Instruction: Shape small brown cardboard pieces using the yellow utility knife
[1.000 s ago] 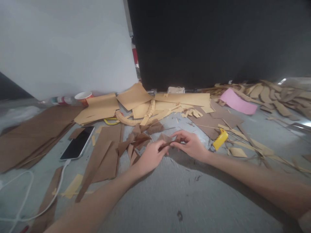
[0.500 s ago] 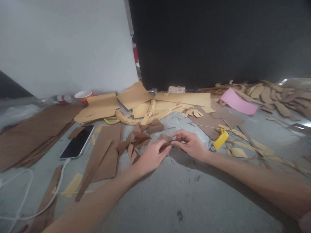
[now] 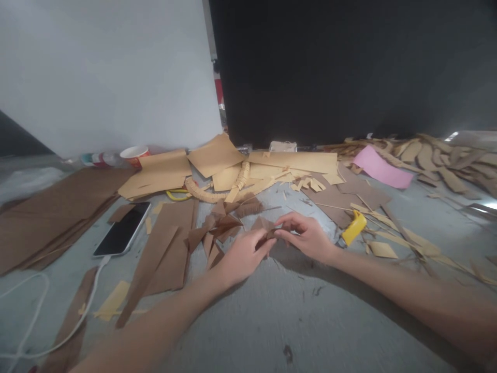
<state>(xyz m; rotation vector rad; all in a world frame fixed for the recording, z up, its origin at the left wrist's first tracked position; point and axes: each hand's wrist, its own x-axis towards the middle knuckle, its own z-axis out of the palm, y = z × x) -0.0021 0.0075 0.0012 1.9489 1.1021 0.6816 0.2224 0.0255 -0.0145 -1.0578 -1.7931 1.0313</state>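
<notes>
Both hands meet over the middle of the grey table. My left hand [image 3: 245,255] is closed on a small piece of brown paper [image 3: 271,234], its fingers curled around the near side. My right hand [image 3: 305,235] pinches the same piece from the right with thumb and fingertips. Much of the piece is hidden by the fingers. Just left of my left hand lies a heap of folded brown paper pieces [image 3: 223,228]. To the right of my right hand is a yellow-handled tool [image 3: 354,228], its kind not clear.
A phone [image 3: 123,229] on a white cable [image 3: 93,298] lies left, beside brown sheets [image 3: 58,207]. Tan sheets [image 3: 163,168], a curved tan paper strip [image 3: 205,192] and a paper cup [image 3: 134,155] stand behind. Pink paper [image 3: 382,167] and piled strips [image 3: 438,155] are at right.
Both hands stay together on the brown piece, with only slight finger movement. The whole view has shifted a little.
</notes>
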